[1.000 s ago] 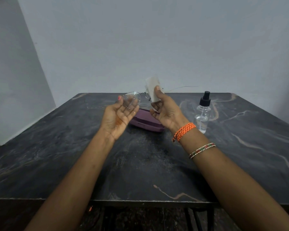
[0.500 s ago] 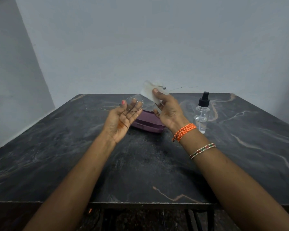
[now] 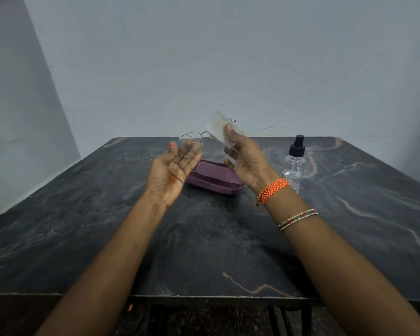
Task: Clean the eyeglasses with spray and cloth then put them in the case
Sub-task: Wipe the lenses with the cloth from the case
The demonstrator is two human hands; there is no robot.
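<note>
Two hands raised above closed purple case [image 3: 214, 178]. Left hand [image 3: 172, 170] pinches eyeglasses [image 3: 192, 146] at left lens; right hand [image 3: 243, 158], cloth [image 3: 220, 128] pinched over right lens, has shifted upward: wiping underway. Spray bottle [image 3: 294, 163] stands right.

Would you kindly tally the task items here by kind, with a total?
Eyeglasses: 1
Cleaning cloth: 1
Spray bottle: 1
Purple case: 1
Total: 4
</note>
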